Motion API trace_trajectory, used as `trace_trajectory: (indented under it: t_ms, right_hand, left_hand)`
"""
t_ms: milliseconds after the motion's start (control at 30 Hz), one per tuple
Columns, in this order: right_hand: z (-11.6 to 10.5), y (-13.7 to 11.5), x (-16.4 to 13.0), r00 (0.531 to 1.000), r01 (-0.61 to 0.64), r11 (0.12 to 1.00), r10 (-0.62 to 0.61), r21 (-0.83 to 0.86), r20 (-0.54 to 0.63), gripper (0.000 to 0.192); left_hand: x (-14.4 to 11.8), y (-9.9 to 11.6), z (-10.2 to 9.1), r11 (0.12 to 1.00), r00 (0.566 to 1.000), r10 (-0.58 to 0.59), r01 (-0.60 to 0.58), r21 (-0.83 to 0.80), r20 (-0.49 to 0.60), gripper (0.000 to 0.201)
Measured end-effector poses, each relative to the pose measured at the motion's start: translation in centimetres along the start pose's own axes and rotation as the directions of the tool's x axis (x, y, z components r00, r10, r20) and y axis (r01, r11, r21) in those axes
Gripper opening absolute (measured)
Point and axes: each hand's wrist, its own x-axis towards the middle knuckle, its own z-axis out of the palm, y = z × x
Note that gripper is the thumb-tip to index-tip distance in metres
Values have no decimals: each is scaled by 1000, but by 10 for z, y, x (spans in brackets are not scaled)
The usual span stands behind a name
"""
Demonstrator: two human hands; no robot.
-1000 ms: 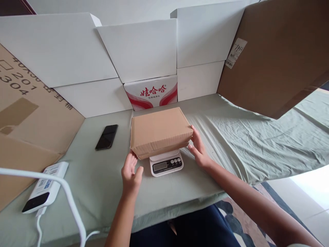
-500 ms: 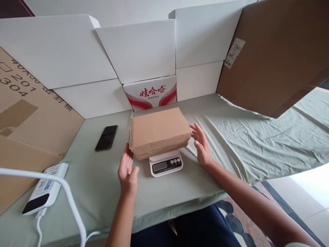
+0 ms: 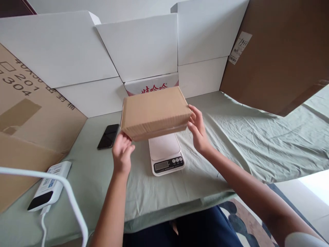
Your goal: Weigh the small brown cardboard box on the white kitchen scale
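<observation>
1. You hold the cardboard box [image 3: 154, 111] in the air above the kitchen scale [image 3: 166, 152], clear of its platform, so keep it level.
2. Your left hand [image 3: 122, 151] grips the near left corner, fingers tucked under the bottom edge; I judge that a good support, so keep those fingers flat.
3. Your right hand [image 3: 196, 128] presses on the right end, fingers wrapped on the side. Squeeze evenly from both ends.
4. The phone [image 3: 108, 136] lies on the green sheet [image 3: 244, 137] just left of the box; keep the low corner clear of it.
5. Watch the white charger [image 3: 48, 187] and its cable near your left forearm.
</observation>
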Motion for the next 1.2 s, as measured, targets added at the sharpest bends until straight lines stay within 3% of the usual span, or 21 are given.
trace_trajectory:
  t_ms: [133, 300, 567, 767, 900, 1033, 1200]
  right_hand:
    - [17, 46, 30, 999, -17, 999, 18, 38, -29, 75]
    - [19, 87, 29, 996, -88, 995, 88, 36, -7, 78]
    - [16, 94, 30, 987, -158, 987, 158, -27, -10, 75]
    - [2, 95, 28, 980, -191, 982, 191, 2, -65, 81]
    - [3, 90, 25, 977, -214, 977, 214, -7, 13, 84]
    - [10, 87, 24, 974, -216, 976, 216, -13, 63, 85]
    - [14, 77, 27, 986, -142, 989, 145, -45, 82, 89]
  left_hand:
    - [41, -29, 12, 997, 997, -72, 71, -8, -21, 70]
    - [45, -66, 15, 989, 990, -142, 141, 43, 26, 70]
    - [45, -83, 7, 970, 971, -241, 241, 42, 2, 71]
    - [51, -81, -12, 957, 937, -289, 289, -30, -197, 80]
    - [49, -81, -8, 955, 943, -295, 297, -11, -157, 67]
    - [46, -81, 5, 958, 958, -284, 285, 32, -51, 50]
    - [46, -63, 12, 987, 990, -140, 141, 71, -16, 44]
